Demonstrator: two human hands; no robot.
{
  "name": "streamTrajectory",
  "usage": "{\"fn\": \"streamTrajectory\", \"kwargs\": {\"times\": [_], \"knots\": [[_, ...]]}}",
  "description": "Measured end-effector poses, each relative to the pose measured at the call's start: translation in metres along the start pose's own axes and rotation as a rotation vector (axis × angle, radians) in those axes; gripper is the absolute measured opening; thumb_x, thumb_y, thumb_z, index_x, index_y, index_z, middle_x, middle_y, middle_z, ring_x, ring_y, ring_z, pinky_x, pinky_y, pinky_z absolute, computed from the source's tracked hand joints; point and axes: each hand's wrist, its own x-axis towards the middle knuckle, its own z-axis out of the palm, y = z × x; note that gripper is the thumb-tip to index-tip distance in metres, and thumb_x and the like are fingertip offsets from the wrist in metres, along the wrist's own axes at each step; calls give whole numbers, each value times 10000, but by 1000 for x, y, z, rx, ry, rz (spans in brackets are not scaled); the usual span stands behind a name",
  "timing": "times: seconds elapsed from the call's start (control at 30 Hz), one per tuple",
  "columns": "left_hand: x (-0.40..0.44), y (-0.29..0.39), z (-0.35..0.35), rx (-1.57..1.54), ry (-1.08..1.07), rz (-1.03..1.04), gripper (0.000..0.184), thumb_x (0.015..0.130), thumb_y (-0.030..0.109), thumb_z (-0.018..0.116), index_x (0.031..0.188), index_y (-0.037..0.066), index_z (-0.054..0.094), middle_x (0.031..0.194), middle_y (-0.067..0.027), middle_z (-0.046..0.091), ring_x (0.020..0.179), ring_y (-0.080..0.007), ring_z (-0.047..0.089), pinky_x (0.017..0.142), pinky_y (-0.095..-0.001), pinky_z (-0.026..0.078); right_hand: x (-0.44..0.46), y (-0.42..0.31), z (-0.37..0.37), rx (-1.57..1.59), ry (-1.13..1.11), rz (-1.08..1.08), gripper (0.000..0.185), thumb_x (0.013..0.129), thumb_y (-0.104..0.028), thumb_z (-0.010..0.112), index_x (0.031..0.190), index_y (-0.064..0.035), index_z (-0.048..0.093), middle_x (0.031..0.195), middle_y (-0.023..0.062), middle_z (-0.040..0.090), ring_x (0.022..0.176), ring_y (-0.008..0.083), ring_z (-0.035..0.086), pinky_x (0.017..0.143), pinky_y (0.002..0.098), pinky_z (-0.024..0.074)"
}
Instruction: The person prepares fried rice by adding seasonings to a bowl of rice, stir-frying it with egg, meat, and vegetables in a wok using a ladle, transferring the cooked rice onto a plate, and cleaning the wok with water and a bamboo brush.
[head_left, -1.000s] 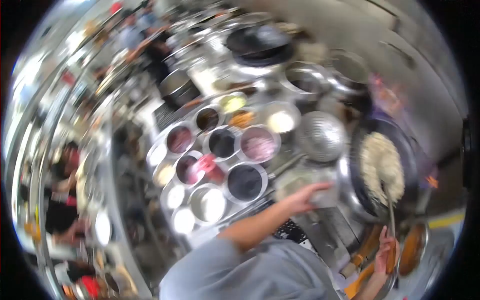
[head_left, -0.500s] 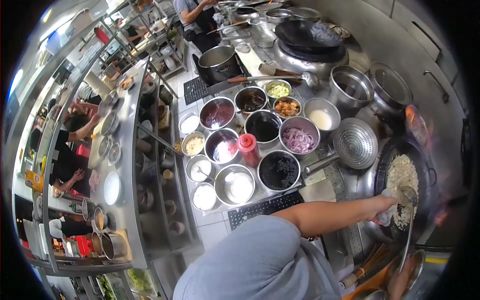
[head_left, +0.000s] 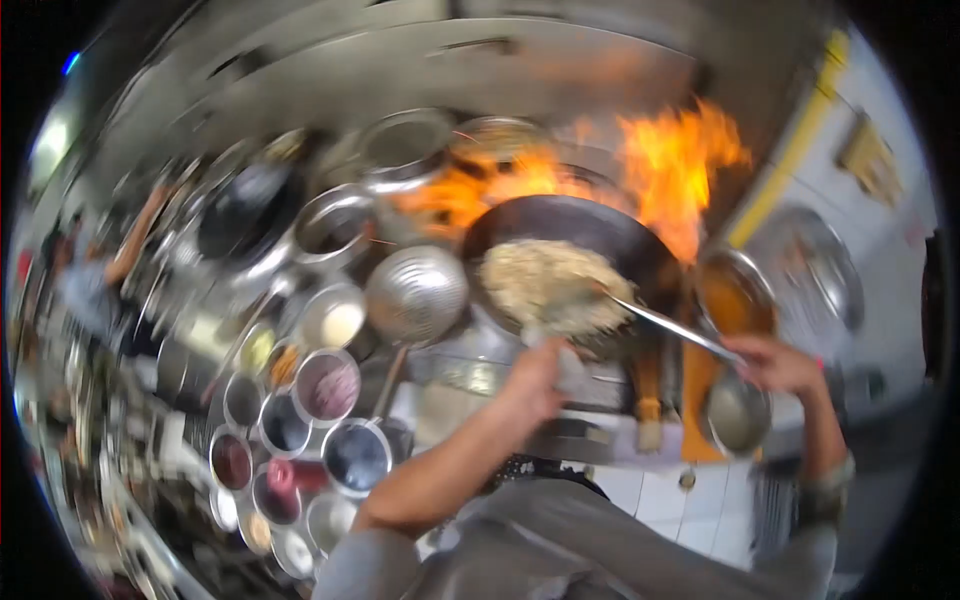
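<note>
My left hand (head_left: 537, 385) is closed on a pale cloth (head_left: 568, 368) at the near rim of a dark wok (head_left: 640, 245); the grip on the rim itself is hidden. Pale food in small pieces (head_left: 530, 270) fills the wok's near left side, its exact kind blurred. To the right, my right hand (head_left: 775, 365) grips the handle of a long metal ladle (head_left: 675, 324). The ladle's bowl lies in the food, partly hidden by it.
Tall flames (head_left: 680, 165) rise behind the wok. A perforated strainer (head_left: 415, 292) lies left of it, near several ingredient pots, one with sliced onion (head_left: 333, 390). A pot of orange-brown liquid (head_left: 735, 300) stands right. A co-worker (head_left: 95, 285) is far left.
My view has swung right, bringing the wok to the middle. Flames have flared up behind it. My right hand, barely visible at the lower edge before, now shows clearly on the ladle.
</note>
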Motion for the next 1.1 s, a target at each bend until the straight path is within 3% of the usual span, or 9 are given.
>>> {"fn": "streamTrajectory", "kwargs": {"times": [0.07, 0.13, 0.23, 0.47, 0.63, 0.7, 0.93, 1.07, 1.1], "knots": [[44, -9, -14, 38, -84, 56, 128, 895, 171, 520, 968, 71, 554, 940, -111, 616, 824, -251, 620, 741, -426, 526, 44, 32, 17, -406, 265, -391, 522, 882, -130, 577, 1385, -113, 437, 1141, 142, 630, 837, 227, 637, 750, 374, 506], [47, -36, -46, 281, -152, 261, 184, 902, 176, 505, 1025, 53, 567, 1026, -144, 623, 897, -277, 621, 789, -428, 518, 53, 8, 48, -390, 406, -66, 533, 870, -138, 600, 1382, -150, 451, 1161, 164, 626, 902, 263, 646, 806, 379, 501], [-5, -67, -75, 137, -127, 198, 360, 943, 207, 441, 1260, 36, 431, 1178, -199, 568, 1085, -329, 568, 853, -432, 510, 21, 29, 53, -561, 494, -155, 553, 860, -130, 611, 1387, -157, 447, 1203, 149, 620, 969, 254, 642, 847, 362, 495], [23, 12, 3, 88, 120, 61, 368, 952, 252, 455, 1177, -38, 473, 1196, -215, 558, 1057, -344, 574, 823, -442, 514, 19, 29, 19, -312, 244, -280, 532, 875, -157, 590, 1387, -158, 447, 1285, 111, 578, 1107, 260, 596, 939, 356, 457], [17, -51, -67, 204, -40, 210, 317, 867, 106, 485, 1146, -36, 538, 1086, -182, 617, 1020, -316, 610, 872, -444, 519, 36, 4, 75, -333, 522, -75, 482, 896, -187, 577, 1358, -107, 462, 1150, 89, 645, 920, 250, 651, 841, 366, 507], [-6, -46, -53, 175, -21, 253, 324, 916, 178, 430, 1126, -59, 496, 1139, -215, 567, 1093, -349, 559, 935, -453, 485, 18, 5, 83, -77, 594, -286, 468, 942, -191, 522, 1388, -104, 414, 906, 81, 650, 634, 194, 610, 621, 345, 536], [86, 10, -45, 105, -65, 143, 265, 927, 208, 438, 1080, -1, 492, 1038, -170, 591, 949, -328, 590, 842, -452, 493, 37, -43, 61, 1227, -8, -92, 404, 990, -207, 436, 1381, -133, 365, 693, 34, 499, 442, 83, 429, 360, 261, 396], [93, 8, -30, 80, 54, 117, 276, 895, 196, 527, 1110, 28, 492, 1061, -135, 593, 955, -320, 591, 864, -446, 491, 107, -31, 73, 1159, 45, 263, 398, 988, -231, 442, 1370, -152, 362, 685, 31, 483, 439, 84, 415, 358, 275, 382], [90, 8, -27, 79, 52, 114, 276, 895, 196, 527, 1110, 28, 492, 1061, -135, 593, 955, -320, 591, 864, -446, 491, 111, -35, 69, 722, 110, 180, 406, 988, -237, 444, 1374, -155, 353, 686, 21, 479, 440, 82, 410, 363, 270, 375]]}}
